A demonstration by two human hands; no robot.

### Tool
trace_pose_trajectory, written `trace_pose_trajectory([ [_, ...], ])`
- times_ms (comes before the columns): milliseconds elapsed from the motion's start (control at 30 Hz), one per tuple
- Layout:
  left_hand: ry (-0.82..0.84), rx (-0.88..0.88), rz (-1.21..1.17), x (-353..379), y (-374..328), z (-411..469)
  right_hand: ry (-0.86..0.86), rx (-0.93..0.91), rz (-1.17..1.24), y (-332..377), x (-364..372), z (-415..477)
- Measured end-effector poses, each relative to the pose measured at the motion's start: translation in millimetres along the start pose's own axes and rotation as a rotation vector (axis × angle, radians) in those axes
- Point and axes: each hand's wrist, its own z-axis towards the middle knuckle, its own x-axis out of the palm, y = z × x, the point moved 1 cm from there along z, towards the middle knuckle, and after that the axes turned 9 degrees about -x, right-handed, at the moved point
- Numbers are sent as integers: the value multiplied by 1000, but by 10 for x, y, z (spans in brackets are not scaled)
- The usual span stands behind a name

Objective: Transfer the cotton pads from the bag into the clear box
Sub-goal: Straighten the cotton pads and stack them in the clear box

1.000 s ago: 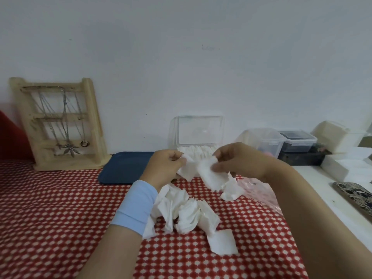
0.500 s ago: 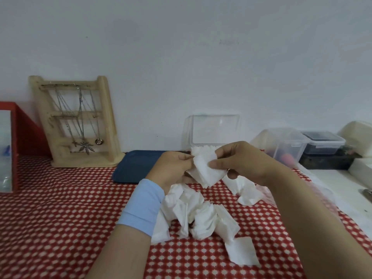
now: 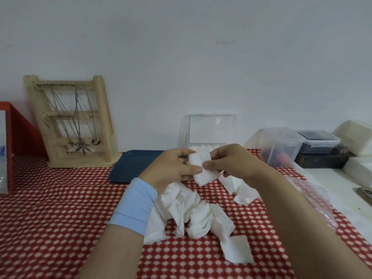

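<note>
A white square cotton pad (image 3: pixel 203 170) is being held just in front of the clear plastic box (image 3: pixel 211 129), whose lid is standing open. The left hand (image 3: pixel 173 168) is pinching its left edge and the right hand (image 3: pixel 231 162) is gripping its right side. Loose white pads (image 3: pixel 191 216) are lying heaped on the red-and-white patterned tablecloth (image 3: pixel 60 214) beneath; a crumpled clear plastic bag (image 3: pixel 316 200) is lying to the right.

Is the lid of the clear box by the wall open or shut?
Open. The lid of the clear box stands upright against the wall, and white cotton pads show in the box below it.
</note>
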Motion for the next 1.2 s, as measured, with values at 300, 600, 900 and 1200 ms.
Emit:
trace_pose_trajectory([
  [300,-76,6,-88,133,52,-152,-28,41,34,-18,16,-190],
  [600,-306,80,51,252,148,-603,559,233,-599,-61,-44,-762],
  [900,-292,77,175,436,351,-855,542,196,-801,1,202,-1040],
  [1200,-343,104,75,439,311,-806,150,60,-630,277,-304,-1114],
])
